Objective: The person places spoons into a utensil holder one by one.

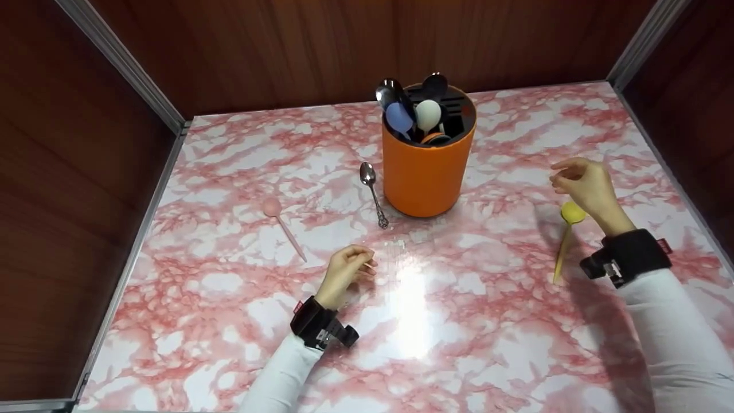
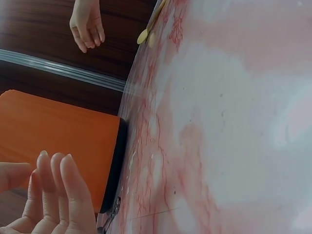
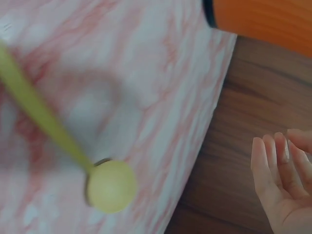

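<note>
My left hand (image 1: 344,272) hovers over the front middle of the table, fingers loosely bent and nothing held; the left wrist view shows its bare fingers (image 2: 73,190) too. Just beyond it lies a small silver teaspoon (image 1: 368,174) with an ornate handle. A pink spoon (image 1: 272,207) rests to its upper left. On the right side, my right hand (image 1: 593,186) is raised above a yellow spoon (image 1: 572,212), also holding nothing. In the right wrist view the yellow spoon (image 3: 112,186) lies on the tabletop, apart from the relaxed fingers (image 3: 261,161).
An orange utensil holder (image 1: 424,178) with a black slotted top stands at the back, beside the teaspoon. A white spoon (image 1: 428,115), a blue-purple spoon (image 1: 398,117) and dark utensils stick out of it. Brown wood panels (image 1: 258,51) enclose the red-and-white marbled table (image 1: 218,327).
</note>
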The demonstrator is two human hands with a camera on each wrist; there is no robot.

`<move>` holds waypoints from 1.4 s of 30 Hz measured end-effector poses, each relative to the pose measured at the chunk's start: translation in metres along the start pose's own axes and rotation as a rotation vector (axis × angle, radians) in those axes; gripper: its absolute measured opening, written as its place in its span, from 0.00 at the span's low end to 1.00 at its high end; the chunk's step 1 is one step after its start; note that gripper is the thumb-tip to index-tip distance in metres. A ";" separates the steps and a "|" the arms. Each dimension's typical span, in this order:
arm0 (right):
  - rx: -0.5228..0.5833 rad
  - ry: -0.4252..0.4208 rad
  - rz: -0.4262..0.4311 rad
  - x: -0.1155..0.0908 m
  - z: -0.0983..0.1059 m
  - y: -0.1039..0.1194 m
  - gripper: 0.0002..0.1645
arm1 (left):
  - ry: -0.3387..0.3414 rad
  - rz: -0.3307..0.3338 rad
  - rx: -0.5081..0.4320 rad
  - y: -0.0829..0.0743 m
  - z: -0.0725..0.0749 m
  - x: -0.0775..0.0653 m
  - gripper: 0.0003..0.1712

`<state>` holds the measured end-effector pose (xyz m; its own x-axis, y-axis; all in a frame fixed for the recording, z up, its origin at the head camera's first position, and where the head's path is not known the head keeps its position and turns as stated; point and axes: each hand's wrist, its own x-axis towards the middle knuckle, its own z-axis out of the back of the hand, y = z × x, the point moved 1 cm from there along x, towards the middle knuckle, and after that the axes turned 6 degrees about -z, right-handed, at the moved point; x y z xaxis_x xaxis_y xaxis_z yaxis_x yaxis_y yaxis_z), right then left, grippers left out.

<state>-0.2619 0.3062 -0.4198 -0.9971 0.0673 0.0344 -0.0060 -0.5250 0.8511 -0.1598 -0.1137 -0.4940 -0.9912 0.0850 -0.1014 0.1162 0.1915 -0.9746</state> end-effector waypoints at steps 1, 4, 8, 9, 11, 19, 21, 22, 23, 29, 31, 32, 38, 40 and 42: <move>-0.003 0.006 -0.008 -0.001 0.001 -0.003 0.17 | 0.001 -0.003 0.002 0.000 0.000 0.000 0.06; -0.023 0.018 -0.020 -0.006 0.003 -0.011 0.17 | -0.004 -0.005 0.017 0.000 0.001 0.000 0.06; -0.042 0.032 -0.039 -0.012 0.006 -0.020 0.17 | -0.009 0.005 0.030 0.001 0.002 0.002 0.06; -0.059 0.033 -0.043 -0.014 0.006 -0.022 0.17 | -0.009 0.007 0.030 0.002 0.003 0.002 0.06; -0.086 0.039 -0.054 -0.016 0.007 -0.027 0.17 | -0.008 0.005 0.031 0.002 0.003 0.002 0.07; -0.138 0.035 -0.050 -0.023 0.010 -0.044 0.16 | -0.012 0.006 0.053 0.000 0.004 0.002 0.10; -0.125 0.039 -0.053 -0.025 0.010 -0.047 0.15 | -0.011 0.001 0.065 -0.001 0.004 0.003 0.10; -0.121 0.041 -0.054 -0.026 0.010 -0.049 0.15 | -0.010 -0.001 0.071 -0.001 0.004 0.003 0.10; -0.122 0.044 -0.055 -0.027 0.010 -0.050 0.15 | -0.010 -0.002 0.077 -0.002 0.004 0.003 0.10; -0.160 0.043 -0.074 -0.031 0.009 -0.058 0.16 | -0.010 0.001 0.105 -0.003 0.005 0.003 0.10; -0.172 0.037 -0.078 -0.032 0.009 -0.061 0.16 | -0.009 0.002 0.106 -0.003 0.005 0.004 0.11; -0.180 0.033 -0.078 -0.033 0.009 -0.062 0.15 | -0.008 0.002 0.105 -0.003 0.005 0.004 0.11; -0.238 0.033 -0.108 -0.035 0.009 -0.068 0.16 | -0.004 -0.003 0.090 -0.004 0.005 0.003 0.11; -0.185 0.068 -0.159 -0.037 0.008 -0.069 0.18 | -0.008 0.003 0.077 -0.004 0.004 0.003 0.10; -0.124 0.099 -0.213 -0.039 0.008 -0.071 0.19 | -0.012 0.008 0.068 -0.004 0.004 0.003 0.10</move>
<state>-0.2224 0.3474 -0.4774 -0.9749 0.1073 -0.1949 -0.2195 -0.6080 0.7630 -0.1634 -0.1183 -0.4915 -0.9910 0.0745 -0.1112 0.1199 0.1242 -0.9850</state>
